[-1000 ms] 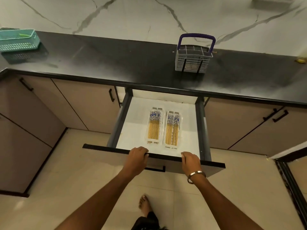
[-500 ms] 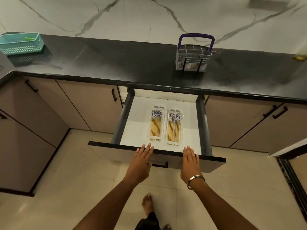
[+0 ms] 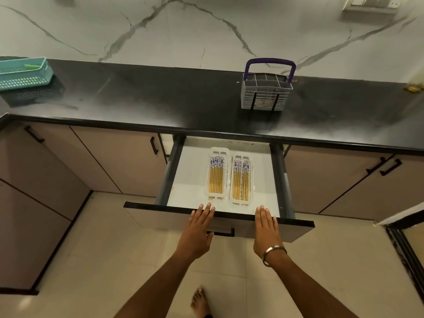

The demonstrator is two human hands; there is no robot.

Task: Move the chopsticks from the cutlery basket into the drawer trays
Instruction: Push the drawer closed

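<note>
The white drawer [image 3: 195,168] stands partly pulled out under the black counter. Two clear trays lie side by side in it, the left tray [image 3: 216,174] and the right tray [image 3: 241,180], each filled with several yellow chopsticks with blue-patterned tops. The grey cutlery basket [image 3: 266,94] with a purple handle stands on the counter behind the drawer; I see nothing sticking out of it. My left hand [image 3: 198,230] and my right hand [image 3: 266,230] lie flat with straight fingers against the drawer's front panel, fingertips at its top edge, holding nothing.
A teal plastic basket [image 3: 23,73] sits at the counter's far left. Closed cabinet doors with black handles flank the drawer. My bare foot [image 3: 200,302] is on the tiled floor below. A dark door frame [image 3: 403,249] stands at the right.
Both hands went from curled over the drawer's top edge to flat against its front. The drawer has slid a little inward toward the cabinet.
</note>
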